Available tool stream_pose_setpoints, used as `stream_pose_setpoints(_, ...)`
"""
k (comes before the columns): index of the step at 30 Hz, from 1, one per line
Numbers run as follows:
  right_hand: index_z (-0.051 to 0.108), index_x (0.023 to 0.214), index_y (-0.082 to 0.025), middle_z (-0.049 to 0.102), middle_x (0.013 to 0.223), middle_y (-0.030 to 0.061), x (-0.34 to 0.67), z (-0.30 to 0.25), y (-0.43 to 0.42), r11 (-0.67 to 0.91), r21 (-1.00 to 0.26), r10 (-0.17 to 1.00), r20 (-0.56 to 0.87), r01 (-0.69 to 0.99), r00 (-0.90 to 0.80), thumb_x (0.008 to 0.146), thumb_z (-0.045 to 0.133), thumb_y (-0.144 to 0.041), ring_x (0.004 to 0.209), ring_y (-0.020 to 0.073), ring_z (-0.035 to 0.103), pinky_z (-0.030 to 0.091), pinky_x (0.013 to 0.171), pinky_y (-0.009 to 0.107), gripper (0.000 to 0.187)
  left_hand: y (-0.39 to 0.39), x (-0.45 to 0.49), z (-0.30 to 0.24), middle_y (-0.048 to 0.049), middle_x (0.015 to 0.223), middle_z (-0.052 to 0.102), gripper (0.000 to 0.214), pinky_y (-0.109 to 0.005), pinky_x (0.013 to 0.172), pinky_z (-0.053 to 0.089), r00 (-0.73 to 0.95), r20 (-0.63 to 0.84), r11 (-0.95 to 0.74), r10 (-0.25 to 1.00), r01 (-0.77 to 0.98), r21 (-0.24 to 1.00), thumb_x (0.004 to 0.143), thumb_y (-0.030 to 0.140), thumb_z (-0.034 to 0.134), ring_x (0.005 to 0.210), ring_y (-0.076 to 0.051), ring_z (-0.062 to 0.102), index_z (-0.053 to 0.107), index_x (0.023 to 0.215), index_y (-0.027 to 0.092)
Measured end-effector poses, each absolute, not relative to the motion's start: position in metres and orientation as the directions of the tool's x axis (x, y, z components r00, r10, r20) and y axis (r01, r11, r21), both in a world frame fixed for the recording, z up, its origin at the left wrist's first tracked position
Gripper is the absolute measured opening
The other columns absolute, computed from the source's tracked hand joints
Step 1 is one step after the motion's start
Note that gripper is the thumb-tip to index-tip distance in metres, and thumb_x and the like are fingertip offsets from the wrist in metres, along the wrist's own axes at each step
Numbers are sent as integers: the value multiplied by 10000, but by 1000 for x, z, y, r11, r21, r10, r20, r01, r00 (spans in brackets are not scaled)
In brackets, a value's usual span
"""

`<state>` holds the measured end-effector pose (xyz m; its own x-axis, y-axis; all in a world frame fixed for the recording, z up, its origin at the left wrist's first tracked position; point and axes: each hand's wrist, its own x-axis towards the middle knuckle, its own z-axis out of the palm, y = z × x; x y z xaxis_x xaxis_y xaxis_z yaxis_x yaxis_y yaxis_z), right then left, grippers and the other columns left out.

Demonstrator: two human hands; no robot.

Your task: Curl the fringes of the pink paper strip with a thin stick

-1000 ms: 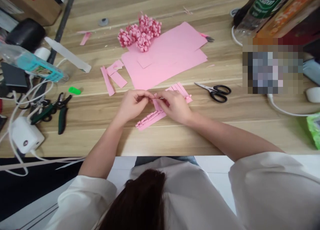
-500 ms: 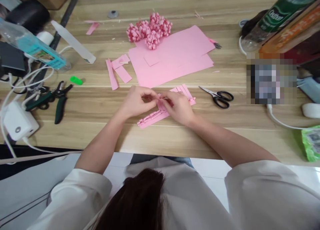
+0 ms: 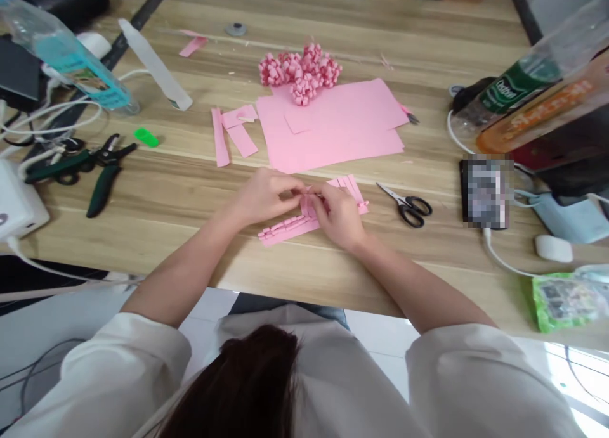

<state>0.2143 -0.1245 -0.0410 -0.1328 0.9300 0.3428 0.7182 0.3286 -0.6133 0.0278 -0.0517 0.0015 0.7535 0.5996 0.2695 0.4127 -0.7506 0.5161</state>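
Note:
My left hand [image 3: 264, 196] and my right hand [image 3: 339, 217] meet over a fringed pink paper strip [image 3: 285, 227] near the table's front edge. Both hands have their fingers pinched together on one end of that strip, between them at the middle. In the earlier frames a thin metal needle shows between the fingertips; now it is hidden. More cut pink strips [image 3: 351, 187] lie just beyond my right hand. Further back lie pink paper sheets [image 3: 333, 127] and a cluster of curled pink paper flowers [image 3: 301, 71].
Black-handled scissors [image 3: 406, 205] lie right of my hands. Green pliers [image 3: 92, 172], a small green object [image 3: 146, 137], cables and a white charger [image 3: 16, 203] sit at left. Pink scraps [image 3: 231, 134], a plastic bottle [image 3: 66, 57], a phone [image 3: 485, 191] and a green packet [image 3: 566, 298] surround the work area.
The camera view has shifted so the table sits lower and further right in the frame. My hands have closed tighter on the strip's end, hiding the thin needle.

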Motion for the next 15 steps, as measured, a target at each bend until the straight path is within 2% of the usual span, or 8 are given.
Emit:
stream_pose_setpoints(6,633,981,-212,754,935,75,212,-44,-125,358,-621,912,393,698,-118,964,480,-223,855,244,697,478,842,387,153,-50,26,0,-55,852,770,206,-292,813,478,816,253,-827,520,408,386,911,247,543,814,-182,703,740,896,190)
stream_pose_setpoints(15,646,973,-216,760,928,62,211,-43,-126,375,-610,898,425,699,-111,964,474,-244,848,229,698,482,831,365,174,-49,24,-2,-39,799,743,165,-277,729,463,835,329,-894,440,374,245,933,219,534,754,-180,688,684,891,163)
